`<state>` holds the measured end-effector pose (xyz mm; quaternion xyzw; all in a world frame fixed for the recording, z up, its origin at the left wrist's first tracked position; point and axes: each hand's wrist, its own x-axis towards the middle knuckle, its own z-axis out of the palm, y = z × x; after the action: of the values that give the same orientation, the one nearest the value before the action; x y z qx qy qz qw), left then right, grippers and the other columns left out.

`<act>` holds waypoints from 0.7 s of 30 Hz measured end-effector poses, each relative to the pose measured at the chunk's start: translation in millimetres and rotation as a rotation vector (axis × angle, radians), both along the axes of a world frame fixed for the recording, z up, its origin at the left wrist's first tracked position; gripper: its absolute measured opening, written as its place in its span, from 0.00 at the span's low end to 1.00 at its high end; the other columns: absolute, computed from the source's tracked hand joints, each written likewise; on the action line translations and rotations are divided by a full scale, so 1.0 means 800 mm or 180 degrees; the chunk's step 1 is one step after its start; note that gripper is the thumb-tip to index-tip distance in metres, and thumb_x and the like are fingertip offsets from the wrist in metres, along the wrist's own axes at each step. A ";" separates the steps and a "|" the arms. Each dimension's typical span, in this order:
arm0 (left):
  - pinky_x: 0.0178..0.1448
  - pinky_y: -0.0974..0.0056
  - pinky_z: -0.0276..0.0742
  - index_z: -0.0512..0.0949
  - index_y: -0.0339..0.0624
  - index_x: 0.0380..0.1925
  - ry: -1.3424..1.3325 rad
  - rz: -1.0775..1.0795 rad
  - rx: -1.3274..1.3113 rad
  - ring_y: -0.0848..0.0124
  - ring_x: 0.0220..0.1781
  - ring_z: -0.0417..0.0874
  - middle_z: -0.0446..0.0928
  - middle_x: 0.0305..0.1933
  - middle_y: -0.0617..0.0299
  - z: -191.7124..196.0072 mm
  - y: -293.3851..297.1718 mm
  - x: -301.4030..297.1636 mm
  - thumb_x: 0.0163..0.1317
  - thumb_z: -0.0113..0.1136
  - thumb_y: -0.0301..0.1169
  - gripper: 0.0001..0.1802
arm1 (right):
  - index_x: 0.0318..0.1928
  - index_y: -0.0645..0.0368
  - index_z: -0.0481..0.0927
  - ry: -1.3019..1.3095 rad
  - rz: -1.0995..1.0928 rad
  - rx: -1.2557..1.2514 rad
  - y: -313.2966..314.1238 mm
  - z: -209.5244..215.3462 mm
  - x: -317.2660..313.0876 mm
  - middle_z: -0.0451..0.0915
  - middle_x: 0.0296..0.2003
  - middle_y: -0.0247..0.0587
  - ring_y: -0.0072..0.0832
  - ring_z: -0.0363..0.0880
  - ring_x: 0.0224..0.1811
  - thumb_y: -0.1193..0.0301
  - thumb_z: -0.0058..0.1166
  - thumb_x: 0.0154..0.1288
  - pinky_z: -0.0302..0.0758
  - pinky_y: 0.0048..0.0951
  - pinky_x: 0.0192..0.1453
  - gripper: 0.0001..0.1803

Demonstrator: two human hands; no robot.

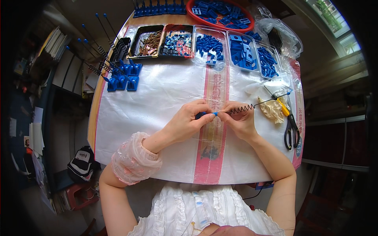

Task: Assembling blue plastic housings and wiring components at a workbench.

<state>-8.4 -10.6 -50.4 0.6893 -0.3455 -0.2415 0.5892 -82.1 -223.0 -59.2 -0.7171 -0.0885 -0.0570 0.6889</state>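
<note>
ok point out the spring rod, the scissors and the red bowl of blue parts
spring rod (241, 109), head view, on the black coil beside the right hand
scissors (291, 131), head view, on the black handles
red bowl (189, 12), head view, on its left rim

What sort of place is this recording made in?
Probably a home or small workshop doing hand assembly: trays of blue plastic parts line the covered table, finished spring pieces stand at the left, bookshelves beside it.

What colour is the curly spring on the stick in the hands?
The spring is black, wound around a thin rod with blue ends, seen best in the head view.
</note>
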 end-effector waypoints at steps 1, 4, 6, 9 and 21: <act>0.40 0.68 0.66 0.80 0.35 0.34 0.0008 -0.0018 -0.0010 0.76 0.35 0.70 0.70 0.35 0.65 0.001 0.000 0.000 0.71 0.61 0.35 0.12 | 0.34 0.66 0.84 0.0008 -0.0007 -0.0021 0.000 0.001 0.000 0.81 0.32 0.32 0.15 0.76 0.34 0.84 0.62 0.65 0.70 0.19 0.33 0.03; 0.40 0.69 0.67 0.80 0.36 0.34 0.0015 -0.0070 -0.0033 0.76 0.36 0.70 0.69 0.36 0.65 0.002 0.000 0.001 0.72 0.60 0.35 0.13 | 0.34 0.66 0.84 0.0026 0.0009 0.0018 -0.001 0.001 0.000 0.81 0.32 0.33 0.15 0.76 0.34 0.84 0.63 0.65 0.70 0.20 0.34 0.03; 0.40 0.69 0.67 0.81 0.36 0.34 -0.0003 -0.0101 -0.0039 0.76 0.36 0.70 0.69 0.36 0.65 0.001 0.000 0.002 0.73 0.59 0.35 0.13 | 0.34 0.66 0.84 0.0045 0.0015 0.0031 0.000 0.002 0.000 0.81 0.32 0.33 0.15 0.76 0.34 0.84 0.63 0.65 0.71 0.20 0.34 0.03; 0.40 0.69 0.67 0.81 0.36 0.34 -0.0055 -0.0186 0.0017 0.76 0.37 0.71 0.69 0.37 0.65 0.002 0.001 0.004 0.73 0.58 0.36 0.13 | 0.35 0.66 0.84 0.0070 -0.0007 0.0111 0.000 -0.001 0.000 0.81 0.32 0.33 0.15 0.76 0.34 0.84 0.63 0.65 0.71 0.20 0.35 0.02; 0.40 0.69 0.66 0.80 0.37 0.34 -0.0129 -0.0121 -0.0008 0.76 0.36 0.70 0.70 0.36 0.65 0.004 0.001 0.003 0.72 0.59 0.36 0.13 | 0.35 0.66 0.84 -0.0011 0.0019 -0.0027 -0.001 -0.001 -0.001 0.81 0.32 0.32 0.14 0.76 0.33 0.83 0.63 0.65 0.70 0.19 0.34 0.02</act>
<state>-6.0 -9.8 -47.1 0.6867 -0.3707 -0.2381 0.5782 -82.5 -223.6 -60.1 -0.7197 -0.0921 -0.0559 0.6859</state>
